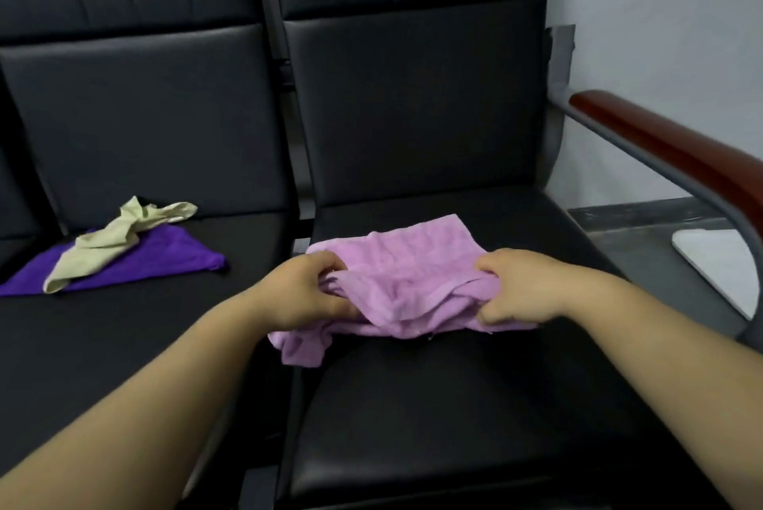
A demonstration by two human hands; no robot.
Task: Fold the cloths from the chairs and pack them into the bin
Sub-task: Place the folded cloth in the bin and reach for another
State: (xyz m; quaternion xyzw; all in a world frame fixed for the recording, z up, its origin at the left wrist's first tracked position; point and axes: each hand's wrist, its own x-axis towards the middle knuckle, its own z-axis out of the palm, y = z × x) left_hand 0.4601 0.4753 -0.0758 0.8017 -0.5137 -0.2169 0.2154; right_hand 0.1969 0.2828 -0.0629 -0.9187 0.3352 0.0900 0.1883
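Observation:
A light pink cloth point(406, 274) lies rumpled on the seat of the right black chair point(433, 406). My left hand point(303, 290) grips its left edge and my right hand point(522, 290) grips its right edge, both with curled fingers bunching the fabric. On the left chair's seat point(124, 344) a dark purple cloth point(165, 257) lies flat with a crumpled beige cloth point(119, 237) on top of it. No bin is in view.
A red-brown wooden armrest point(677, 154) on a grey metal frame runs along the right chair's right side. Beyond it a white flat object point(718, 261) lies on the grey floor. Black chair backs rise behind both seats.

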